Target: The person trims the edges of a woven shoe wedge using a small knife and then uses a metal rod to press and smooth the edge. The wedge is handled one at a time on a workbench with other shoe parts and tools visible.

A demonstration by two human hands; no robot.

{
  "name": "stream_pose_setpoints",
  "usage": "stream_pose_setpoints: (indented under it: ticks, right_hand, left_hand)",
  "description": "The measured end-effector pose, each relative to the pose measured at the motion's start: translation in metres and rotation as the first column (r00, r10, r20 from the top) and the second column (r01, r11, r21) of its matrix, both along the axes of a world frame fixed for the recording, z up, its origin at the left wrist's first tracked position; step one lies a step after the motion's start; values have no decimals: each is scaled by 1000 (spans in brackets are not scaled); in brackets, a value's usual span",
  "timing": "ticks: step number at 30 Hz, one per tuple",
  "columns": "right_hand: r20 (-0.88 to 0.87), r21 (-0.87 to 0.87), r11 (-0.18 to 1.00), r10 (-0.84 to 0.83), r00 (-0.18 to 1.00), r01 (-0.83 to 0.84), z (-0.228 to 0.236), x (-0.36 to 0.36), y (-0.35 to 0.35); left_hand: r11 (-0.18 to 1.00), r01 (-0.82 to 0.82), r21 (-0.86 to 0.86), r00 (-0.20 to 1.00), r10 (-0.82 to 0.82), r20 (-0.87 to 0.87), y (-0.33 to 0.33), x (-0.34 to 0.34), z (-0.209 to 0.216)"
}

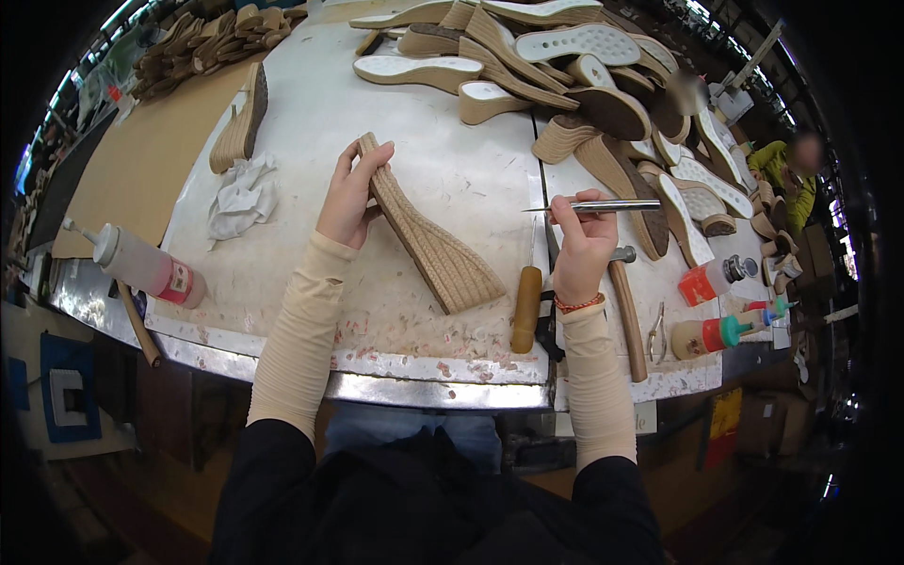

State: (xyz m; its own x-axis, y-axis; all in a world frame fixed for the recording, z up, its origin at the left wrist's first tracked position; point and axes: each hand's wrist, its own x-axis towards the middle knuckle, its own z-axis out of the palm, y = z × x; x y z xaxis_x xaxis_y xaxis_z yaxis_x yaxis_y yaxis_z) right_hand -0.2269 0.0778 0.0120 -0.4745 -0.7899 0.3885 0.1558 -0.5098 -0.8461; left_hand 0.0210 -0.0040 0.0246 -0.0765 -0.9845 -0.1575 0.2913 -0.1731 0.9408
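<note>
My left hand (352, 193) is closed round the toe end of a tan, rope-patterned wedge shoe sole (428, 231). Its thick heel end points down toward the table's front. In my right hand (582, 247) a slim silver metal pen-like tool (617, 205) is pinched between thumb and fingers, its thin needle-like tip toward the sole but apart from it. Below that hand lie a wooden-handled hammer (628, 325) and a tool with a brown cylindrical handle (527, 311). Another wedge sole (243, 122) stands on edge beyond a crumpled white cloth (242, 198).
Many wedge soles (579, 47) are heaped at the far right, more (212, 42) at the far left. Squeeze bottles stand or lie at both sides, one pink-labelled (151, 268), one green-capped (706, 336). Pliers (657, 331) lie near the front edge. A person in yellow-green (789, 179) is at right.
</note>
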Motion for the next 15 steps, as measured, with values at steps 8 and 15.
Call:
stream_pose_setpoints:
  ticks: [8,15]
  right_hand:
    - [-107,78,994,80,991,-72,8,15,7]
    - [-463,61,979,200,863,-194,6,55,29]
  left_hand:
    - [999,-14,53,1000,15,-26,-8,2,-11]
    - [995,-97,4,987,97,-128,0,-6,-7]
